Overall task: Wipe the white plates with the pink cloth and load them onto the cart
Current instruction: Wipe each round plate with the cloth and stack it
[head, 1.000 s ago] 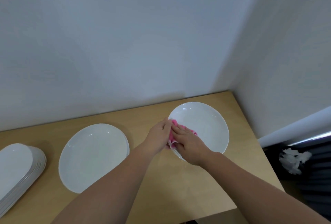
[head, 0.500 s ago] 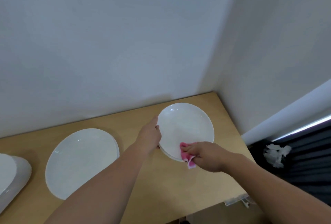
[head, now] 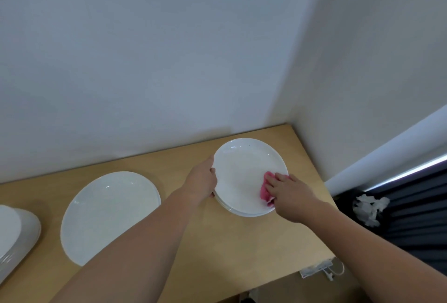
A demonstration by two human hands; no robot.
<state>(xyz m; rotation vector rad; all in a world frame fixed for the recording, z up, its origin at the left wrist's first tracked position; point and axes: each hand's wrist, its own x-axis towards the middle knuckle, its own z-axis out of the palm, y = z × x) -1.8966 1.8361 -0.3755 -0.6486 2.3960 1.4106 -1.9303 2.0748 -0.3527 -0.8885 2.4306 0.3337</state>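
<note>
A small stack of white plates [head: 242,169] lies near the table's far right corner. My left hand [head: 202,179] grips the stack's left rim. My right hand [head: 287,191] presses the pink cloth [head: 264,191] onto the top plate's right side, fingers lying over it. A second stack of larger white plates [head: 106,210] sits to the left, partly behind my left forearm. A third white stack [head: 14,232] is cut off at the left edge. The cart is not in view.
The wooden table [head: 242,249] stands in a corner of white walls. Right of it, a dark bin [head: 408,218] holds crumpled white paper [head: 370,208]. A white power strip [head: 319,270] lies on the floor below the table's right front corner.
My right hand slid the cloth from the plate's left side to its front rim, then up to its right side. My left hand moved from the cloth to the stack's left rim.
</note>
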